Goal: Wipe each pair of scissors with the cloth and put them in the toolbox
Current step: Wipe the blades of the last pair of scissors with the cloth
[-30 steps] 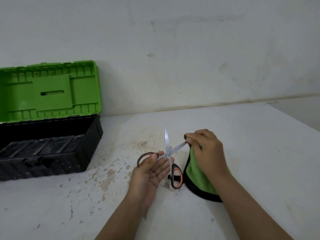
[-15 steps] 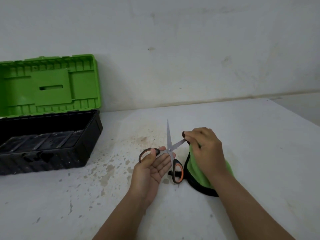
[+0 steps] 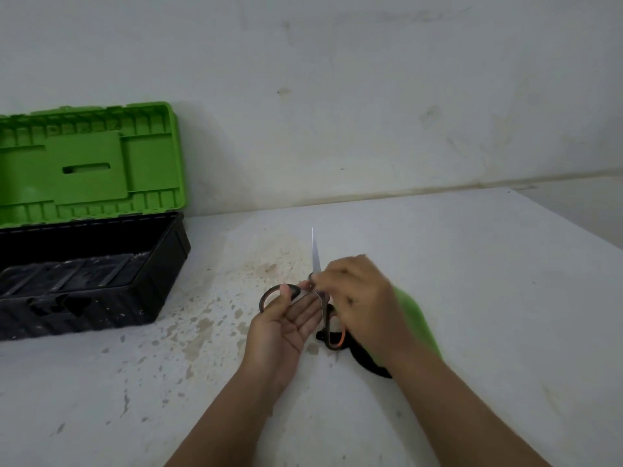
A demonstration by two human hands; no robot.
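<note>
At frame centre my left grip [image 3: 286, 326] pins the scissors [image 3: 316, 257] by one handle under the thumb, while my right grip [image 3: 360, 298] pinches the green cloth [image 3: 416, 318] near the pivot.

One scissors pair [image 3: 316, 256], one cloth [image 3: 416, 318], one toolbox [image 3: 84, 311], one left hand [image 3: 286, 326], one right hand [image 3: 360, 298]

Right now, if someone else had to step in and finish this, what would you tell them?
Left hand: palm up, thumb pinning one handle loop of the black-and-orange-handled steel scissors.
Right hand: grips the green cloth with black edging on the scissors near the pivot; blurred.
Black toolbox with green lid: open, on the stained white table, to the left; contents unclear.
Done: wiping begun. Left: finish wiping, put scissors in the toolbox.
</note>
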